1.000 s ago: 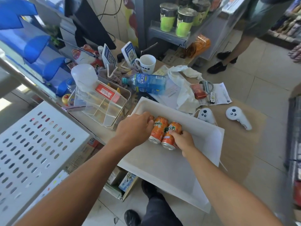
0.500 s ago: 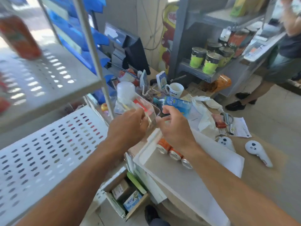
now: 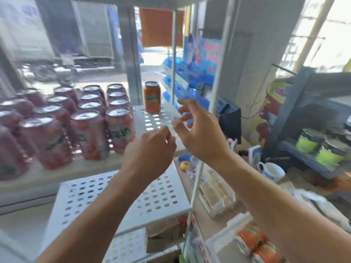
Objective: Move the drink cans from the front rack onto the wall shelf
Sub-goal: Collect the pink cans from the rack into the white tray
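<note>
One orange drink can (image 3: 152, 96) stands upright at the back right of the white perforated wall shelf (image 3: 157, 118). Several pink cans (image 3: 89, 133) fill the shelf's left part in rows. My left hand (image 3: 150, 149) hovers in front of the shelf edge, fingers loosely curled, holding nothing. Just right of it, my right hand (image 3: 197, 130) has its fingers spread and is empty too, a little short of the orange can. At the bottom right, two orange cans (image 3: 250, 240) lie on their sides in a white tray (image 3: 228, 230), partly hidden by my right forearm.
A lower perforated shelf (image 3: 114, 196) juts out beneath my arms. A thin white upright post (image 3: 214, 92) runs by the shelf's right edge. On the counter to the right are a clear plastic organiser (image 3: 214, 196), a white mug (image 3: 271, 172) and green jars (image 3: 307, 141).
Both hands left the orange cans in the tray and rose empty to the wall shelf. My view swung up and left, so the shelf's cans now show.
</note>
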`<action>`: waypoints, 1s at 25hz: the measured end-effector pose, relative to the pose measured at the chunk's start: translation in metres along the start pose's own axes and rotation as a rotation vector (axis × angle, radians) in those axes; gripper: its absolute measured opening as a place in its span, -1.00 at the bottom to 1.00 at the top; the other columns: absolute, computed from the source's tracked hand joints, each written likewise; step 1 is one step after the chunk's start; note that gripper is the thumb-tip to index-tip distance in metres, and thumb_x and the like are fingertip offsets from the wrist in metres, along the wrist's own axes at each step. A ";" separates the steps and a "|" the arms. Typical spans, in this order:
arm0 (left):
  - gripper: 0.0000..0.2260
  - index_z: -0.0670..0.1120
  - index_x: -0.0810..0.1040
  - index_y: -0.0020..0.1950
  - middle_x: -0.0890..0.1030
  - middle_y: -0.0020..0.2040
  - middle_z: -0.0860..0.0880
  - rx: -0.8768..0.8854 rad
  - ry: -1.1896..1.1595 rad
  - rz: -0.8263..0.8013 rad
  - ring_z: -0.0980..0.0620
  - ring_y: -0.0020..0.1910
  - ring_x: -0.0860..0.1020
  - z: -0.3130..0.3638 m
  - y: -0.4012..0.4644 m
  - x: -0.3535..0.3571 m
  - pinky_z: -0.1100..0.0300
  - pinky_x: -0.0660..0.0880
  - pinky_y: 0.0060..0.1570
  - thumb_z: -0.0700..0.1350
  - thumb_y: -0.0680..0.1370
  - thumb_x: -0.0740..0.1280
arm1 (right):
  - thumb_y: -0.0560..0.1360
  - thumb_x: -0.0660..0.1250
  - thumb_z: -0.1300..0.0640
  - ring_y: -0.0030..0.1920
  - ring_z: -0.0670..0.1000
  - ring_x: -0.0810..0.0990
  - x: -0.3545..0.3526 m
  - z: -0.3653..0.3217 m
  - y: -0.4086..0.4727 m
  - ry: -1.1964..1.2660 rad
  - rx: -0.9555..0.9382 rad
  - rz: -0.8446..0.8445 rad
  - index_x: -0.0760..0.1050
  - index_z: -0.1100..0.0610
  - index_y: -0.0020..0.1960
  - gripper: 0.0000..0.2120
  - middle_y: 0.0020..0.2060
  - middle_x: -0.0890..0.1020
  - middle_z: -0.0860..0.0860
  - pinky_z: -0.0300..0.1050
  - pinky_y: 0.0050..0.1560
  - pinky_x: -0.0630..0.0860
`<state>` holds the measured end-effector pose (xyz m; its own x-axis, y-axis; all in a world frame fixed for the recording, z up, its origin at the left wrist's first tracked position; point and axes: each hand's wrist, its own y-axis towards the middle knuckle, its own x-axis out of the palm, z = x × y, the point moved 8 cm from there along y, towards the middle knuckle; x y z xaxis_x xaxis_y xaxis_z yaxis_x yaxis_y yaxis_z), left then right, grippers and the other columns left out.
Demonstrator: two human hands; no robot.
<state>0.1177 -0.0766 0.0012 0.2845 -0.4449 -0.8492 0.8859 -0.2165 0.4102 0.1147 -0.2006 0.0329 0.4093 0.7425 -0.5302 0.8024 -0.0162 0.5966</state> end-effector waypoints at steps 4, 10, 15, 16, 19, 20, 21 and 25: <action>-0.78 0.00 0.47 0.02 0.63 -0.03 0.00 -0.053 -0.008 0.011 -0.10 -0.10 0.59 -0.015 0.004 0.005 0.07 0.51 -0.17 0.07 0.62 0.10 | 0.52 0.36 0.05 0.08 0.06 0.58 0.045 -0.004 0.064 -0.047 -0.019 -0.085 0.37 0.06 0.39 -0.55 0.17 0.54 0.05 0.00 0.13 0.49; -0.80 -0.01 0.42 -0.01 0.62 -0.05 0.02 -0.091 -0.007 0.037 -0.10 -0.11 0.58 -0.020 0.021 0.030 0.01 0.53 -0.17 0.05 0.63 0.08 | 0.52 0.34 0.01 0.30 0.18 0.42 0.095 0.057 0.135 -0.184 0.143 -0.223 0.21 0.03 0.48 -0.42 0.32 0.34 0.16 -0.08 0.14 0.36; -0.79 -0.05 0.45 0.00 0.61 -0.10 -0.01 -0.142 0.020 0.069 -0.11 -0.12 0.55 -0.026 0.045 0.043 0.02 0.52 -0.19 0.02 0.63 0.09 | 0.49 0.37 -0.08 0.32 0.21 0.42 0.127 0.084 0.173 -0.162 0.202 -0.264 0.16 -0.03 0.51 -0.33 0.38 0.29 0.16 -0.01 0.24 0.39; -0.79 -0.06 0.45 0.01 0.61 -0.10 -0.01 -0.154 0.021 0.067 -0.12 -0.11 0.55 -0.026 0.049 0.047 0.03 0.51 -0.19 0.01 0.63 0.10 | 0.49 0.38 -0.09 0.32 0.21 0.42 0.134 0.087 0.177 -0.150 0.208 -0.281 0.17 -0.05 0.50 -0.33 0.37 0.30 0.15 -0.01 0.25 0.39; -0.79 -0.06 0.46 0.01 0.62 -0.09 -0.01 -0.188 -0.002 0.058 -0.11 -0.11 0.57 -0.031 0.054 0.058 0.04 0.51 -0.18 0.01 0.63 0.10 | 0.47 0.41 -0.10 0.20 0.18 0.50 0.147 0.094 0.183 -0.124 0.213 -0.306 0.28 -0.03 0.40 -0.42 0.27 0.40 0.15 -0.09 0.15 0.39; -0.80 -0.05 0.45 0.01 0.62 -0.09 0.01 -0.202 -0.018 0.057 -0.10 -0.12 0.58 -0.034 0.054 0.062 0.03 0.52 -0.18 0.01 0.63 0.10 | 0.47 0.43 -0.08 0.12 0.16 0.51 0.149 0.094 0.183 -0.113 0.205 -0.300 0.29 0.00 0.36 -0.45 0.22 0.44 0.15 -0.13 0.07 0.37; -0.80 -0.04 0.45 0.00 0.63 -0.09 0.02 -0.212 -0.030 0.060 -0.08 -0.12 0.59 -0.037 0.054 0.064 0.01 0.53 -0.18 0.02 0.62 0.09 | 0.46 0.44 -0.05 0.04 0.14 0.50 0.150 0.095 0.184 -0.102 0.195 -0.286 0.29 0.02 0.32 -0.47 0.19 0.47 0.15 -0.15 0.01 0.35; -0.80 -0.04 0.44 -0.03 0.61 -0.11 0.01 -0.210 -0.062 0.085 -0.07 -0.13 0.59 -0.040 0.053 0.059 0.01 0.53 -0.18 0.02 0.63 0.09 | 0.46 0.41 0.12 -0.04 0.12 0.51 0.146 0.096 0.181 -0.060 0.198 -0.177 0.29 0.03 0.26 -0.56 0.12 0.53 0.13 -0.18 -0.10 0.31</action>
<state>0.1959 -0.0796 -0.0410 0.3438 -0.5075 -0.7901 0.9184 0.0064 0.3956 0.3611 -0.1597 0.0052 0.2754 0.7045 -0.6541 0.9306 -0.0247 0.3652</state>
